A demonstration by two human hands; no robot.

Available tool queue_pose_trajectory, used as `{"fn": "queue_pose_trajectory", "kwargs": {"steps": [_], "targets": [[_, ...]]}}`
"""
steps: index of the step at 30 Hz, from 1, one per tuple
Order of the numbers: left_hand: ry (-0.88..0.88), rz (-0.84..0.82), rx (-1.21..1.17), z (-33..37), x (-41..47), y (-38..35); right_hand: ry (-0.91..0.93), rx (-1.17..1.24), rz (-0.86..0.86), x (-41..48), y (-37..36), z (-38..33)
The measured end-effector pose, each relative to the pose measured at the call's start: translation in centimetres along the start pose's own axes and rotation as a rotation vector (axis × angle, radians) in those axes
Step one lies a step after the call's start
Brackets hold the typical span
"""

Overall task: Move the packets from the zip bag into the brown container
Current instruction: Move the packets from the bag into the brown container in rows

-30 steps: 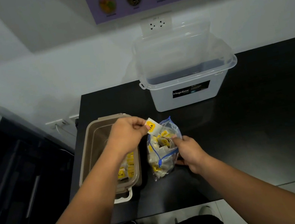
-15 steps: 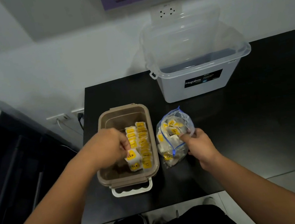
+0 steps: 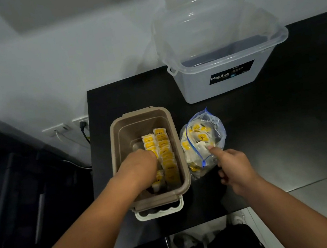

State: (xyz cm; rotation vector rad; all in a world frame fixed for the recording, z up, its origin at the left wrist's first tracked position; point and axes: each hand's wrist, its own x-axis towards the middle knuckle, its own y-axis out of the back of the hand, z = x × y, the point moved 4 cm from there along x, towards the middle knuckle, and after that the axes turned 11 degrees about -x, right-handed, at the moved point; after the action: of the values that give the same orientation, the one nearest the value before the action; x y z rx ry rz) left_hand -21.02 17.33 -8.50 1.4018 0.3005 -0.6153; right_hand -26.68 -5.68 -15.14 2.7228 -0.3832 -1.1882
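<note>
Yellow-and-white packets stand on edge in neat rows along the right side of the brown container, packed that way, I'd guess, to fit more in. Many more lie jumbled in the bag just beside it on the black table. The left hand is down inside the container, knuckles up, its fingers curled under among the rows, so I can't tell whether they hold a packet or nothing. The right hand steadies the bag, thumb on its near edge, curled fingers seemingly pinching the plastic to keep the mouth open. A clear box sits well behind.
</note>
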Motion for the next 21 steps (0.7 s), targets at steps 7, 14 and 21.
{"fn": "queue_pose_trajectory", "kwargs": {"steps": [7,14,21], "targets": [[0.023,-0.044,-0.032,-0.7,1.0,-1.0,-0.047,0.156,-0.058,0.0,-0.4,-0.3],[0.016,-0.04,-0.046,-1.1,1.3,-0.8,0.019,0.204,0.123,1.4,0.7,0.4],[0.034,-0.127,-0.089,-0.3,0.3,1.4,0.146,-0.009,0.102,1.5,1.4,-1.4]]}}
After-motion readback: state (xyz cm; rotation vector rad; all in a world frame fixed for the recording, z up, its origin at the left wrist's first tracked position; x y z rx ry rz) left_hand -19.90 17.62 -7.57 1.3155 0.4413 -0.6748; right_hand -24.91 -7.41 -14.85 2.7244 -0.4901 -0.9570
